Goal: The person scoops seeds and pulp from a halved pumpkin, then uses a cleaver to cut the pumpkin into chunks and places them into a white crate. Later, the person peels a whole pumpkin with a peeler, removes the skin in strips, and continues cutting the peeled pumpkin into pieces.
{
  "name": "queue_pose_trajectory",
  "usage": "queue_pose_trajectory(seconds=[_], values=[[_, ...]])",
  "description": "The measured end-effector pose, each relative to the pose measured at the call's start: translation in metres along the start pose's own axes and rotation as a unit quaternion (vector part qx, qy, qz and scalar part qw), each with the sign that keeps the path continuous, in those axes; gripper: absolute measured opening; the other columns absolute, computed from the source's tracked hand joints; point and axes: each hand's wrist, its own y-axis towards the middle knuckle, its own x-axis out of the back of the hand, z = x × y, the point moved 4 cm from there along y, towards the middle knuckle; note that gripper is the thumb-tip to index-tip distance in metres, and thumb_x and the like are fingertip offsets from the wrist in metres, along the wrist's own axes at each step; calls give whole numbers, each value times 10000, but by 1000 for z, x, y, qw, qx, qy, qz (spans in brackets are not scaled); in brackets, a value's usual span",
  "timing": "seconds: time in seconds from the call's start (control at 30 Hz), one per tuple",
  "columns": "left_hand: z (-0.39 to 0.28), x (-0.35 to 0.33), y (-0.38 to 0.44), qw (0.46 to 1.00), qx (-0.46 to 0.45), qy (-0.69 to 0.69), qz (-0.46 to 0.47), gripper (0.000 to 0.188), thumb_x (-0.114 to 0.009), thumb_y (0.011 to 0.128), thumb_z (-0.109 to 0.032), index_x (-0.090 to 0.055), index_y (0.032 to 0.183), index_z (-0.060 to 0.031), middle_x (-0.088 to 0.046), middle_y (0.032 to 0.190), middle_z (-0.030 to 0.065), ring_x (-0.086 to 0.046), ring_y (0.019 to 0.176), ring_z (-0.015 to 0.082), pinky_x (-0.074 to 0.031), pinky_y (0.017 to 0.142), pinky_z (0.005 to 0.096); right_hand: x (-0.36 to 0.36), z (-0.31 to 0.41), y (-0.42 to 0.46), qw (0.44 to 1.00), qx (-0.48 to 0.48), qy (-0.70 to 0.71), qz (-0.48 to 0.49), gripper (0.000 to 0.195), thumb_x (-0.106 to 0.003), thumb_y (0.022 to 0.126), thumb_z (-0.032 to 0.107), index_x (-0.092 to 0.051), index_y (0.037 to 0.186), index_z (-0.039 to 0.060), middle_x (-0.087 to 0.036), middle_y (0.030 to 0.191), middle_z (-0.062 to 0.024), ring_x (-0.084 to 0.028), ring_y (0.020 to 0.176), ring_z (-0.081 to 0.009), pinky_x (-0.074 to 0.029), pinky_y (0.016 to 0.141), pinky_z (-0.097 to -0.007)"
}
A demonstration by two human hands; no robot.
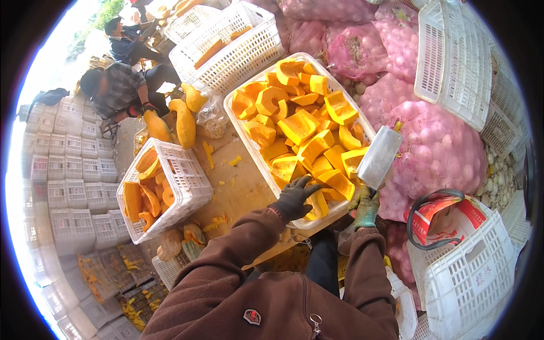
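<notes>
My left hand (295,198), in a dark glove, lies with fingers spread over pumpkin pieces (299,126) at the near edge of a large white plastic crate (255,180). Whether it grips the piece beneath it is unclear. In a green glove, my right hand (365,206) is closed around the handle of a cleaver (379,157) just off the crate's near right corner. The cleaver's broad blade points away from me, beside the crate's right rim. Cut pieces with orange flesh fill the crate.
Left of the crate, a smaller white basket (187,170) holds pumpkin pieces. Peeled whole pumpkins (183,123) stand behind it, near a co-worker (121,91). Pink mesh sacks (437,144) crowd the right side. A white basket (476,263) with a red bag sits at lower right.
</notes>
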Motion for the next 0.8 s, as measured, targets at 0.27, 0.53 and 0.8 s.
queue_pose_trajectory(seconds=[0.27,0.53,0.8], values=[[105,161,107,880,106,50,-460,260,-667,794,-211,-636,1007,-65,-630,963,137,-575,982,336,-470,835,403,4,-3,0,998,38,-15,46,294,-544,930,216,-466,679,83,-435,437,-24,-349,273,-128,-236,266,-277],[104,129,189,935,243,224,-128,280,-611,817,-303,-665,978,-81,-642,999,156,-625,946,331,-505,782,425,-1,1,-8,999,33,17,23,218,-564,888,136,-445,712,86,-426,449,-3,-334,273,-108,-245,275,-260],[111,113,195,927,277,109,-229,260,-669,757,-153,-631,977,-19,-647,961,207,-632,955,322,-513,791,403,-2,4,-16,999,31,4,36,307,-532,915,188,-443,637,92,-427,436,-7,-351,294,-101,-258,287,-246]])
